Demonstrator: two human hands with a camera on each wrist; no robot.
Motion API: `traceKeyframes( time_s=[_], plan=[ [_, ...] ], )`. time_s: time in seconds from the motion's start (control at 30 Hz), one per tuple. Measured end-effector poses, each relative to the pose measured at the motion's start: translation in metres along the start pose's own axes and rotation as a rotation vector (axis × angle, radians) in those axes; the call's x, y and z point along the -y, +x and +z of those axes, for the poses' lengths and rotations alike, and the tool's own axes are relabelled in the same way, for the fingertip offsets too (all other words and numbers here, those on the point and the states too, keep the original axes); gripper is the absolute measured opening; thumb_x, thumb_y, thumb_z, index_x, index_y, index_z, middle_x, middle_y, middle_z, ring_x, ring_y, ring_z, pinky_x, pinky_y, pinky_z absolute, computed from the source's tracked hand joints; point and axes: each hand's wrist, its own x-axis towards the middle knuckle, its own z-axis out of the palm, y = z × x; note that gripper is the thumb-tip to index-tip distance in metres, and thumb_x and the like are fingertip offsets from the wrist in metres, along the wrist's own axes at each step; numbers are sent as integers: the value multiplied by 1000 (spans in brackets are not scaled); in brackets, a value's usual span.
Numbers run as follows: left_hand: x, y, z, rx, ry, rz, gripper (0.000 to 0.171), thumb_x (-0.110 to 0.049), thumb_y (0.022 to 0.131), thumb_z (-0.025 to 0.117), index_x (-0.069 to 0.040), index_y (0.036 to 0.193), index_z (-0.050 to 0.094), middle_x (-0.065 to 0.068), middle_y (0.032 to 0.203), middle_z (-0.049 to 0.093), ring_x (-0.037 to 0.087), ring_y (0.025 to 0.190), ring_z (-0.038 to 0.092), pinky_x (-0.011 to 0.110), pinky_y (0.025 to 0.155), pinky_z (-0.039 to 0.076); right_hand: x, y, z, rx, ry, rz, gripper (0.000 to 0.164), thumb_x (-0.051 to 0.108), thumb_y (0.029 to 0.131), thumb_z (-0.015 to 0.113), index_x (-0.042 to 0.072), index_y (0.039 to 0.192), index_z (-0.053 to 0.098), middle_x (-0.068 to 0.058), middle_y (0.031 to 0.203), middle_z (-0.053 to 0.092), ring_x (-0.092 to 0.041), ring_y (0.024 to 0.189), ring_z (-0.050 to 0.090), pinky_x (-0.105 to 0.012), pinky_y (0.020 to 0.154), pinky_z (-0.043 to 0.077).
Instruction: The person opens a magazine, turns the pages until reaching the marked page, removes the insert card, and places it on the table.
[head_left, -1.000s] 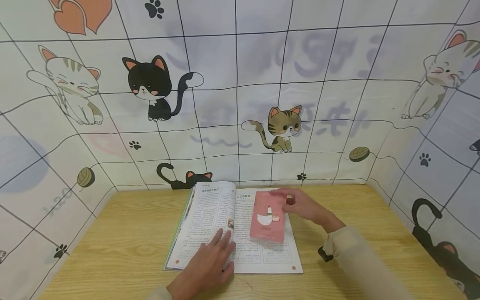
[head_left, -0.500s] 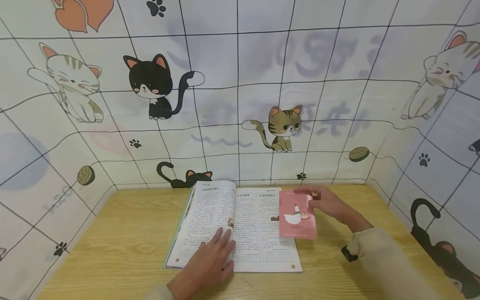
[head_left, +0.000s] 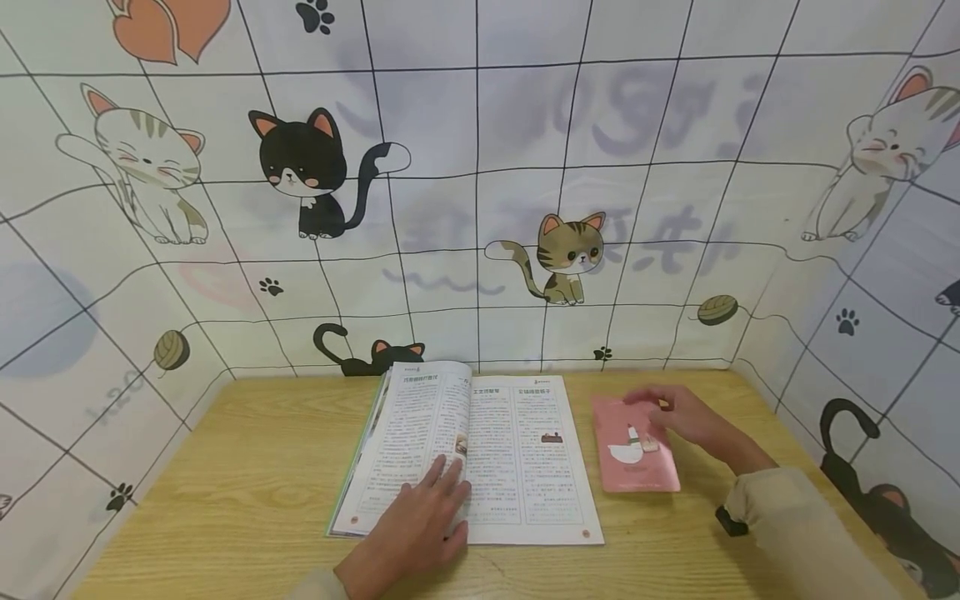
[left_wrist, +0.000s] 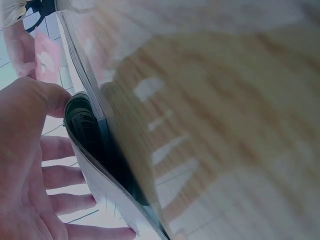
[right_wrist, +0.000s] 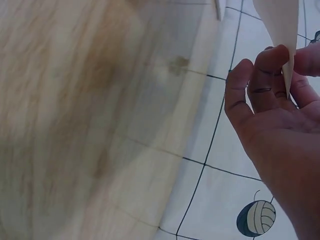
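An open magazine (head_left: 501,467) lies on the wooden table, printed columns on both pages. My left hand (head_left: 423,517) rests on its left page near the spine, fingers spread and straight. From the left wrist view, the fingers (left_wrist: 62,177) reach over the curved pages at the magazine's lower edge. My right hand (head_left: 697,425) pinches the top right part of a pink card (head_left: 626,471) printed with a white bird. The card is to the right of the magazine, apart from it. In the right wrist view, the thin card (right_wrist: 281,22) shows its pale back between thumb and fingers.
The wooden table (head_left: 262,467) ends at a white wall cloth (head_left: 420,208) with a black grid and cartoon cats. More of this cloth hangs at both sides. A black strap piece (head_left: 731,521) shows at my right cuff.
My right hand has carried the pink card rightward off the magazine's right page and then lower over the table, uncovering the page's text and small picture. The left hand stays in place.
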Motion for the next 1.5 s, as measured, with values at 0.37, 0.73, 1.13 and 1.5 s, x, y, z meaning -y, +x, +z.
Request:
traceKeyframes(
  time_s=[0.37, 0.73, 1.13, 1.5],
  plan=[
    [0, -1, 1, 1, -3, 0, 46, -38, 93, 60, -11, 130, 62, 13, 147, 50, 36, 135, 47, 58, 75, 55, -24, -3, 5, 71, -234, 24, 41, -5, 81, 63, 9, 119, 66, -14, 126, 61, -29, 104, 51, -39, 84, 45],
    [-1, -1, 0, -8, -6, 0, 45, -38, 93, 60, -11, 130, 62, 13, 147, 50, 37, 134, 48, 59, 74, 55, -22, -8, 15, 75, -342, -66, 38, -4, 80, 70, 10, 115, 67, -19, 125, 58, -43, 120, 50, -67, 100, 37],
    [-3, -3, -2, 3, -15, -1, 46, -37, 93, 60, -11, 130, 63, 13, 147, 50, 37, 134, 48, 60, 75, 55, -20, -9, 20, 59, -386, -33, 43, -3, 76, 75, 11, 116, 66, -19, 127, 57, -42, 120, 49, -65, 100, 38],
    [-3, -3, -3, 20, -20, -7, 46, -37, 93, 59, -11, 132, 62, 12, 148, 49, 36, 136, 46, 60, 78, 54, -19, -13, 24, 28, -453, -41, 44, 3, 77, 78, 10, 119, 65, -19, 129, 55, -42, 120, 49, -64, 98, 40]
  ],
)
